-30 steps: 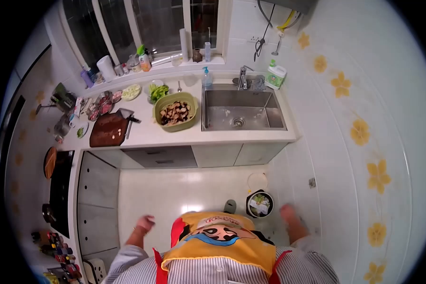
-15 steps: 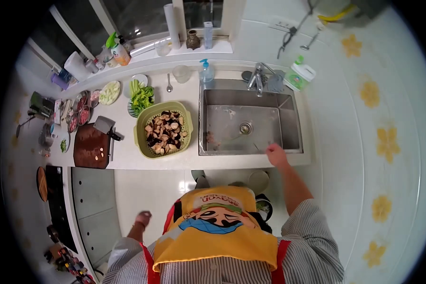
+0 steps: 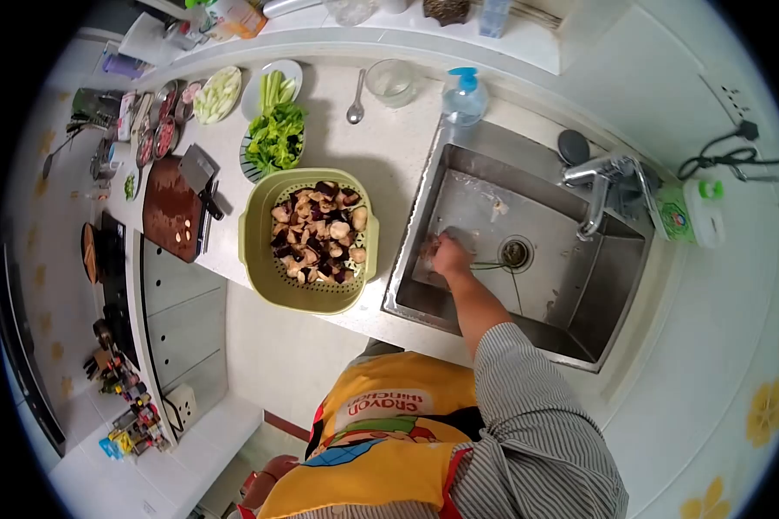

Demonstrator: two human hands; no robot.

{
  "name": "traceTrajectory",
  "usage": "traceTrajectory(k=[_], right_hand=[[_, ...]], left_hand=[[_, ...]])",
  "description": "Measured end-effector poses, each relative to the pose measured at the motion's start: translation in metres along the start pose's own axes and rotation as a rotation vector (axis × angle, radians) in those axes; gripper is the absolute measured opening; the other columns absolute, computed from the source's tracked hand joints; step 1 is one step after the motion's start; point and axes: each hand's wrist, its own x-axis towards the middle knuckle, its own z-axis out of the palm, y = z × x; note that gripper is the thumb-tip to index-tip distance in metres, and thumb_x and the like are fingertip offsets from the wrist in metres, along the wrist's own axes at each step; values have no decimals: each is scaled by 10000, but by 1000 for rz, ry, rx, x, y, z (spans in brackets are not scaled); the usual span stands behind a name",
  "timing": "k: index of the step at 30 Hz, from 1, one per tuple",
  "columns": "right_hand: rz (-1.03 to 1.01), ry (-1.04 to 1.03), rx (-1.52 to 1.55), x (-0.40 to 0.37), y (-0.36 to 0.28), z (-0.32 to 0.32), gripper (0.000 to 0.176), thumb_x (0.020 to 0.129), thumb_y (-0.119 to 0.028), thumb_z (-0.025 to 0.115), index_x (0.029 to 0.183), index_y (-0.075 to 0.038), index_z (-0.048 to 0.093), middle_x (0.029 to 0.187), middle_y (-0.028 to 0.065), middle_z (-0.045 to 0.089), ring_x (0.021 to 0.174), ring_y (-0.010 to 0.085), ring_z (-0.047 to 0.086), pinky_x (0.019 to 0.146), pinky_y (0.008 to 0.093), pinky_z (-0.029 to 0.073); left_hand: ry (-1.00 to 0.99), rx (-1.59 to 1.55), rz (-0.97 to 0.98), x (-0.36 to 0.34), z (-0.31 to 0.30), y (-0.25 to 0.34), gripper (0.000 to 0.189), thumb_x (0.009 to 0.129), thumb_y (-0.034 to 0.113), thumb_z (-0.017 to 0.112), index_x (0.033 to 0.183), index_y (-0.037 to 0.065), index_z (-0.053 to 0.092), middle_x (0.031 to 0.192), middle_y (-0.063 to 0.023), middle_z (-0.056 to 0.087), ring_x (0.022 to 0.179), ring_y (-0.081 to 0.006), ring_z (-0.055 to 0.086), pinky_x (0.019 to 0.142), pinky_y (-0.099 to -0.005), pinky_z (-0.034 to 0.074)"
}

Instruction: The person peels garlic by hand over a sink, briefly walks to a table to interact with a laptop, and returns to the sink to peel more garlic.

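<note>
My right hand (image 3: 451, 254) is down inside the steel sink (image 3: 610, 290), near its left wall. Its fingers are bent together over a small patch of pale pinkish food scraps (image 3: 429, 247) on the sink floor; the fingertips are partly hidden. Thin green stems (image 3: 490, 265) lie between the hand and the drain (image 3: 517, 253). Low beside the apron, my left hand (image 3: 268, 477) shows as a dim, blurred shape away from the counter, its fingers unreadable. Left of the sink stands a green colander (image 3: 260, 259) of cut purple-skinned pieces, probably eggplant.
A faucet (image 3: 599, 186) reaches over the sink's right side. Behind are a blue-pump soap bottle (image 3: 465, 99), a glass bowl (image 3: 391, 83) and a spoon (image 3: 356, 111). Leafy greens (image 3: 274, 138) sit behind the colander. A cleaver (image 3: 198, 169) lies on the brown cutting board (image 3: 166, 208).
My right hand has moved from the sink's front edge down into its left part, onto the scraps. My left hand has drawn back toward my body. The view has turned and come closer.
</note>
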Motion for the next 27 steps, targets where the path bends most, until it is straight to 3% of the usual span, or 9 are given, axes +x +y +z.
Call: traceTrajectory(k=[4, 8, 9, 10, 11, 15, 17, 21, 27], right_hand=[[19, -29, 216, -13, -9, -9, 225, 873, -196, 606, 1021, -36, 661, 962, 178, 705, 876, 365, 673, 745, 443, 529], [2, -62, 260, -46, -9, -48, 202, 774, -104, 764, 904, -57, 617, 854, 133, 680, 843, 297, 683, 755, 381, 541], [-5, -11, 386, -56, -12, -61, 215, 764, -56, 772, 892, -49, 599, 816, 110, 666, 821, 249, 688, 740, 350, 539], [-5, 22, 378, -65, -15, -75, 215, 764, -56, 772, 892, -49, 599, 816, 110, 666, 821, 249, 688, 740, 350, 539], [-28, 32, 601, -78, -21, -94, 202, 776, -55, 769, 874, -33, 593, 808, 78, 660, 792, 207, 672, 718, 335, 537], [-12, -96, 1179, -168, -88, -222, 139, 850, 4, 713, 895, -28, 585, 865, 25, 652, 837, 137, 669, 744, 289, 545], [-42, -86, 1213, -209, -110, -271, 132, 868, 18, 691, 941, -27, 590, 912, 33, 656, 859, 138, 663, 765, 286, 543], [-217, 11, 1122, -278, -131, -344, 212, 886, 35, 679, 1077, -23, 608, 992, 51, 670, 928, 124, 655, 798, 273, 535], [-400, 159, 1187, -341, -100, -397, 200, 886, 71, 674, 1070, 4, 635, 1078, 85, 646, 938, 120, 649, 793, 244, 538]], left_hand=[[64, -65, -113, -19, -15, 16, 261, 948, 238, 571, 1093, 54, 687, 1042, -118, 722, 990, -263, 676, 920, -387, 523], [136, 674, 451, 49, -115, 27, 198, 899, 200, 611, 1019, 66, 696, 994, -107, 714, 969, -284, 670, 906, -409, 529], [225, 839, 662, 53, -158, 80, 183, 886, 190, 621, 1000, 69, 698, 981, -104, 712, 964, -289, 668, 903, -414, 531], [330, 195, 97, 46, -179, 141, 439, 909, 328, 659, 1259, 65, 628, 1171, -174, 689, 1071, -297, 662, 934, -362, 524], [430, 171, 149, 29, -204, 225, 423, 904, 283, 669, 1264, 64, 627, 1137, -164, 698, 1034, -286, 672, 916, -364, 532], [421, -196, 762, -4, -233, 428, 209, 947, 113, 660, 1135, 24, 676, 1080, -101, 692, 946, -172, 669, 836, -293, 538], [390, -206, 945, -29, -221, 515, 155, 964, 76, 640, 1105, 26, 681, 1061, -67, 680, 962, -123, 645, 852, -253, 520], [285, -277, 1213, -78, -171, 652, 116, 969, 82, 640, 1030, -1, 695, 966, -31, 688, 858, -81, 617, 767, -231, 501], [122, -285, 1187, -101, -89, 724, 167, 963, 128, 668, 1040, -15, 705, 835, 13, 688, 735, -18, 579, 655, -192, 474]])
